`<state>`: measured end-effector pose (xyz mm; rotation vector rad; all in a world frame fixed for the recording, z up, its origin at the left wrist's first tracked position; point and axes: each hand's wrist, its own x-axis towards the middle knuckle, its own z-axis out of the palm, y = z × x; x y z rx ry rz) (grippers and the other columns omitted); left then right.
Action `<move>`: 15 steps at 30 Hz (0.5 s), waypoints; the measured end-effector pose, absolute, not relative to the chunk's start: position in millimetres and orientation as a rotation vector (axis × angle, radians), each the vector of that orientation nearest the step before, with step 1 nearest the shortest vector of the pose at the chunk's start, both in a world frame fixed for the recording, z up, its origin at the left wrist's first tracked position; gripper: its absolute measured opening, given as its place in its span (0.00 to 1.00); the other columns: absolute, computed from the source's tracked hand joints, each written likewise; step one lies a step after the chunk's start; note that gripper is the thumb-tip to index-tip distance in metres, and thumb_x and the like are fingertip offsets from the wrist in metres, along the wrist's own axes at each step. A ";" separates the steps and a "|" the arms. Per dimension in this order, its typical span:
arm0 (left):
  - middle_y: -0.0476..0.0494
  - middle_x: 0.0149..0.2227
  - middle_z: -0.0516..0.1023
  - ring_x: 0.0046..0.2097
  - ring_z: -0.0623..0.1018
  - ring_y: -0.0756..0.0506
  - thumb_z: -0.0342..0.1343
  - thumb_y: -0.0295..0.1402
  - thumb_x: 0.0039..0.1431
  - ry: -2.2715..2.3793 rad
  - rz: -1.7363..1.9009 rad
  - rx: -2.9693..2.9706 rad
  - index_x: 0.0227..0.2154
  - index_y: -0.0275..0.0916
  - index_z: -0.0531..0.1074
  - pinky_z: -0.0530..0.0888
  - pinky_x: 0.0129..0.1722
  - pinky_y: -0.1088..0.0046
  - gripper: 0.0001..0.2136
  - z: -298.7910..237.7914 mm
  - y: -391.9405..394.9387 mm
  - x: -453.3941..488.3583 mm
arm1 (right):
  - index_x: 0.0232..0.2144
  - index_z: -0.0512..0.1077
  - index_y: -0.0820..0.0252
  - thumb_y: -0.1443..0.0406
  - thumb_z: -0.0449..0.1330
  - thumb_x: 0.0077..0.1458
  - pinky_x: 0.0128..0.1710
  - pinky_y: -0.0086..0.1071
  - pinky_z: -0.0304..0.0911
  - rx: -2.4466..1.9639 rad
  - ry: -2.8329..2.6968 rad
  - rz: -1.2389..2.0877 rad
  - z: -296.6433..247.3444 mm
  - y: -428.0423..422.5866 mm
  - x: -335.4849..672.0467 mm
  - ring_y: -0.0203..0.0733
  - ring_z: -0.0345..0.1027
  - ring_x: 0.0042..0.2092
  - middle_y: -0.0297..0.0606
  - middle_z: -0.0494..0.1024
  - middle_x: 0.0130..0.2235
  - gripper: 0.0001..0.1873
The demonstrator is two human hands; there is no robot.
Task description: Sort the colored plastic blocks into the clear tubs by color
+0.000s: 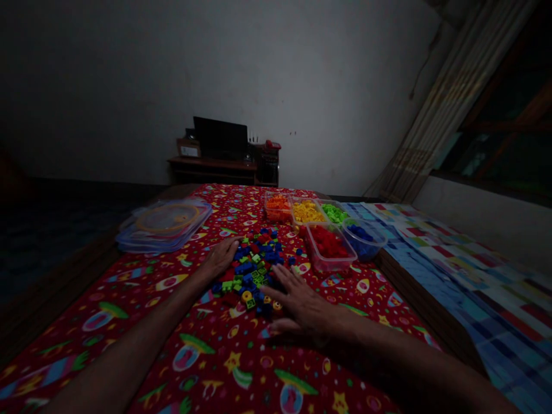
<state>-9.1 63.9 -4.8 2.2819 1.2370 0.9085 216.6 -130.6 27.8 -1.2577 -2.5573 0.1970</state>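
A heap of small mixed-colour plastic blocks (253,270), mostly blue, green, red and yellow, lies on a red patterned cloth (224,356). My left hand (221,256) rests flat at the heap's left edge, fingers stretched out and touching the blocks. My right hand (302,302) lies open at the heap's right front edge, fingers spread against the nearest blocks. Neither hand holds anything.
Behind the heap stand clear tubs of sorted blocks: orange (278,208), yellow (307,213), green (334,213), red (328,246), blue (362,237). A stack of clear lids (164,224) lies at the left. A checked mat (474,287) is at the right, a dark cabinet (224,155) by the wall.
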 end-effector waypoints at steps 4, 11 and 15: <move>0.36 0.55 0.73 0.55 0.72 0.39 0.34 0.50 0.60 1.256 0.911 2.206 0.53 0.34 0.69 0.66 0.57 0.61 0.31 -4.3 63.3 -9.8 | 0.64 0.54 0.45 0.46 0.51 0.59 0.64 0.57 0.34 -1.137 -2.754 0.056 27.9 -133.0 206.0 0.54 0.27 0.69 0.44 0.39 0.69 0.33; 0.37 0.55 0.73 0.56 0.72 0.40 0.32 0.54 0.60 1.198 0.907 2.149 0.54 0.34 0.68 0.66 0.57 0.64 0.34 0.7 62.0 -12.5 | 0.63 0.56 0.51 0.51 0.51 0.61 0.63 0.59 0.33 -1.230 -2.656 -0.200 33.0 -44.7 194.7 0.55 0.32 0.69 0.51 0.42 0.68 0.30; 0.37 0.55 0.73 0.56 0.71 0.40 0.32 0.51 0.60 1.238 0.900 2.159 0.54 0.34 0.68 0.65 0.58 0.63 0.33 1.2 61.8 -11.6 | 0.65 0.53 0.55 0.54 0.48 0.64 0.64 0.54 0.39 -1.367 -2.428 -0.133 27.2 -32.4 209.8 0.54 0.35 0.68 0.53 0.45 0.68 0.30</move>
